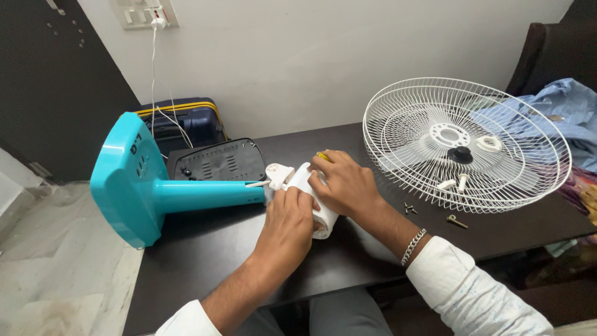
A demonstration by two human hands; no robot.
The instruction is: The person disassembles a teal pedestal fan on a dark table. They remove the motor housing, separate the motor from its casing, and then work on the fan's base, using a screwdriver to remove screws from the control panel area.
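Nearest the camera, two white sleeves reach forward over the dark brown wooden worktop point(205, 249). The right wrist wears a silver chain bracelet point(413, 246). The left hand point(287, 227) lies on top of a white cylindrical plastic fan motor housing point(314, 205), its fingers curled down over the casing and pressing it against the worktop. The right hand point(346, 183) grips the same housing from the far side, fingers wrapped around its upper end; a small yellow tip point(321, 155) shows just above the knuckles, but what it belongs to cannot be told. The housing lies on its side near the middle of the worktop, joined at its left end to a turquoise plastic fan stand point(155, 190), whose broad flat base tips up over the left edge of the worktop. A white pivot bracket point(278, 174) sticks out where stand and housing meet.

To the right of the hands, a few small dark screws point(410, 208) and a brass-coloured bolt point(456, 221) lie loose on the worktop. Just beyond them rests a round white wire fan guard point(535, 180), face up, holding white blades, a black knob point(460, 154), a white ring point(490, 144) and two small white pieces. Behind the hands sits a black vented box point(221, 160). Farther back stand a navy suitcase with yellow trim point(186, 118) and a white wall point(311, 56) with a plugged-in charger point(158, 22). A light blue cloth point(559, 106) lies at far right.
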